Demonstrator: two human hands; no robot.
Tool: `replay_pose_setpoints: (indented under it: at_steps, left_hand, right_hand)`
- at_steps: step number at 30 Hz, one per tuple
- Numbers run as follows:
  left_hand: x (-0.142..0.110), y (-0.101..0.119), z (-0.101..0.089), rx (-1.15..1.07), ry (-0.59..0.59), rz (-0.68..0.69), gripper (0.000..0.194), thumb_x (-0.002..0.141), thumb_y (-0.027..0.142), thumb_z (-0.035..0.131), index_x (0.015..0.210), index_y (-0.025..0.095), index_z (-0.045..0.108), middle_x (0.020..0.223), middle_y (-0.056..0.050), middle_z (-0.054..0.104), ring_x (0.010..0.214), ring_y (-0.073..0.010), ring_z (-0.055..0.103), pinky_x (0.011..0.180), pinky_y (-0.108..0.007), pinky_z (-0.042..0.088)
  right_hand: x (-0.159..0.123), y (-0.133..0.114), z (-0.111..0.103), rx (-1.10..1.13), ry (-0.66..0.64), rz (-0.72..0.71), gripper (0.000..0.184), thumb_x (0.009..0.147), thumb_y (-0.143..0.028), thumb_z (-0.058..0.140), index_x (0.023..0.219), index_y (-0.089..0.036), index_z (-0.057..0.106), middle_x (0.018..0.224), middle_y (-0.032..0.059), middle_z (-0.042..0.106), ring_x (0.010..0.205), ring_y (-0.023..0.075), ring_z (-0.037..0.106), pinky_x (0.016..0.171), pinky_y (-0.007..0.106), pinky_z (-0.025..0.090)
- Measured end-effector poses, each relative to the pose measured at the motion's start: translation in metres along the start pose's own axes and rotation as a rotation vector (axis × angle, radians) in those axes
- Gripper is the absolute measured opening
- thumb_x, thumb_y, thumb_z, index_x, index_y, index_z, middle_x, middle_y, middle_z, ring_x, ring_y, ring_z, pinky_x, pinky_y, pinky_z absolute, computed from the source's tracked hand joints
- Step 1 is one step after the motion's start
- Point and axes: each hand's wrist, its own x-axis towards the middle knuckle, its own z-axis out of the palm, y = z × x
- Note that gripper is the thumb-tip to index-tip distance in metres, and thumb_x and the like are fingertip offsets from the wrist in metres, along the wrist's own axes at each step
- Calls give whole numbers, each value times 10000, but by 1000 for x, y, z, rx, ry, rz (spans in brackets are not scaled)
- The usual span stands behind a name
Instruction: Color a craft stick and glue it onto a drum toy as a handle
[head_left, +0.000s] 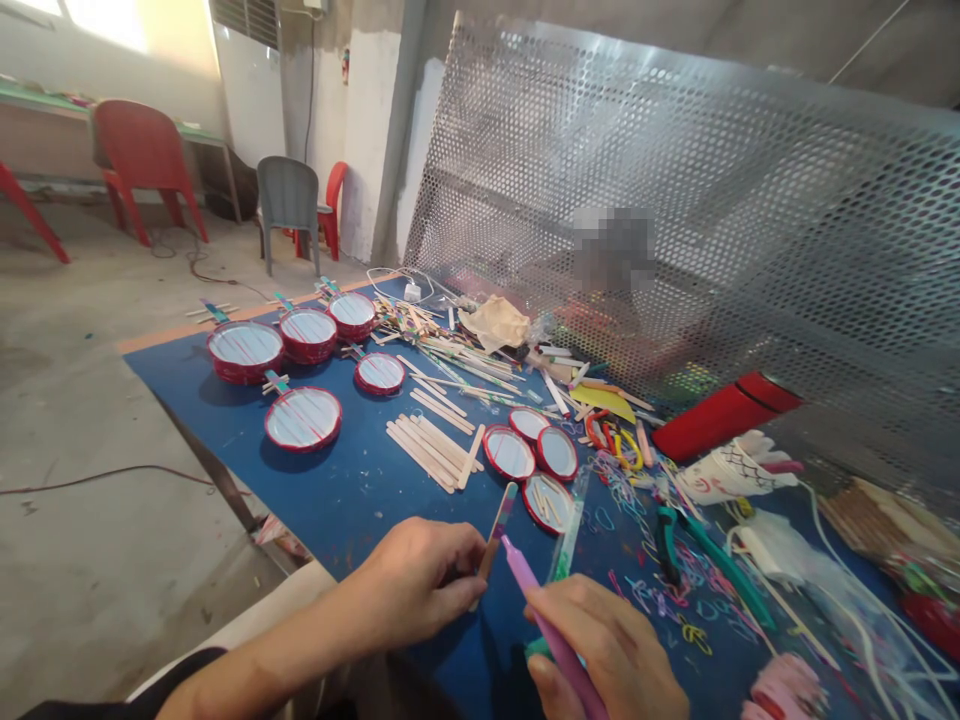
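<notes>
My left hand (420,585) is closed on a flat wooden craft stick (497,522) with coloured marks, held upright over the blue table (352,490). My right hand (607,655) grips a pink-purple pen-like tool (536,605), whose tip touches the stick near its lower part. Just beyond the stick lie three small red-rimmed round discs (525,455) and a pile of plain wooden sticks (435,440).
Larger red-rimmed discs on stick handles (300,418) sit at the far left of the table. Coloured rubber bands (660,580), green pliers (664,540), a red cylinder (720,415) and bags lie to the right. A perforated metal sheet (712,200) stands behind. Chairs (289,200) stand on the floor.
</notes>
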Motion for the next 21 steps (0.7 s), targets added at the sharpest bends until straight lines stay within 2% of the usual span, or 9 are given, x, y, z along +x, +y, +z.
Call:
replay_pose_setpoints:
  at_steps: [5,17,21]
  left_hand:
    - [1,1,-1,-10,-6,-8,44,796,127,604,789,166,623,625,62,553,565,-90,491,544,-171,343]
    - [-1,2,-1,-15,-2,-8,46,794,131,594,784,169,616,628,58,562,569,-94,494,548,-174,350]
    - [-1,3,-1,-4,-2,-6,58,802,136,576,790,175,617,626,55,564,568,-97,489,547,-175,350]
  right_hand:
    - [-1,3,1,1,16,-24,323,840,-295,561,1148,-290,659,843,57,734,781,207,706,653,296,595]
    - [-4,3,0,2,-12,-2,372,814,-306,578,1180,-268,631,850,43,735,797,208,705,675,306,600]
    - [-3,8,-2,7,-48,-57,384,792,-316,611,1171,-266,637,859,31,738,794,199,708,688,277,600]
